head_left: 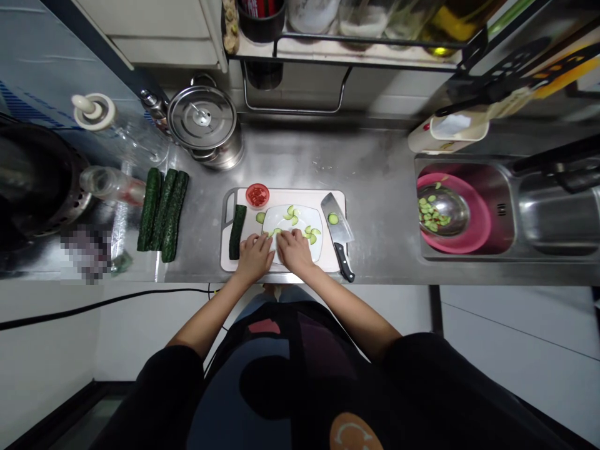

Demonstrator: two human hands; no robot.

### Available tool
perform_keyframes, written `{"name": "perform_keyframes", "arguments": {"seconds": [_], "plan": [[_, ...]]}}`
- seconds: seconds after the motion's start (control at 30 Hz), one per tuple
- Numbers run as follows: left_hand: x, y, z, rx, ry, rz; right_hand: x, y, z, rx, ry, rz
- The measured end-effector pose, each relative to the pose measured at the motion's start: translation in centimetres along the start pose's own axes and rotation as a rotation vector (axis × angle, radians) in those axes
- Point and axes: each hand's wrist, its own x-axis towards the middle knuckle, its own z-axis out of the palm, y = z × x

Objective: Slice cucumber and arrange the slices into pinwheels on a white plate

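My left hand (254, 257) and my right hand (295, 251) meet at the near edge of a white plate (305, 217). Fingers of both are bent around a pale green cucumber slice (276, 232), partly hidden by the fingertips. Fanned cucumber slices (291, 215) lie at the plate's far side, and another fan (312, 234) at its right. Under the plate is a white cutting board (302, 194). A cut cucumber (237, 232) lies left of my left hand. To the right, a black-handled cleaver (338, 222) carries a slice on its blade.
A small red bowl (257, 195) of red pieces sits on the board's far left. Several whole cucumbers (172, 215) lie farther left, near a steel pot (202, 122). In the right sink, a pink basin (479, 215) holds a metal bowl (457, 209) with slices.
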Motion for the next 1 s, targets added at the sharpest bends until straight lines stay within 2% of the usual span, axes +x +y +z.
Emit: {"name": "perform_keyframes", "arguments": {"seconds": [0.33,0.63,1.0], "plan": [[-0.19,0.99,0.27,-0.002,-0.045,-0.075,-0.16,0.42,-0.28,-0.023,-0.023,-0.005],[-0.25,0.99,0.19,-0.014,-0.043,-0.079,-0.22,0.14,-0.57,-0.015,-0.047,0.006],[-0.33,0.91,0.34,-0.048,-0.017,-0.075,-0.34,0.22,-0.22,-0.013,-0.013,0.003]]}}
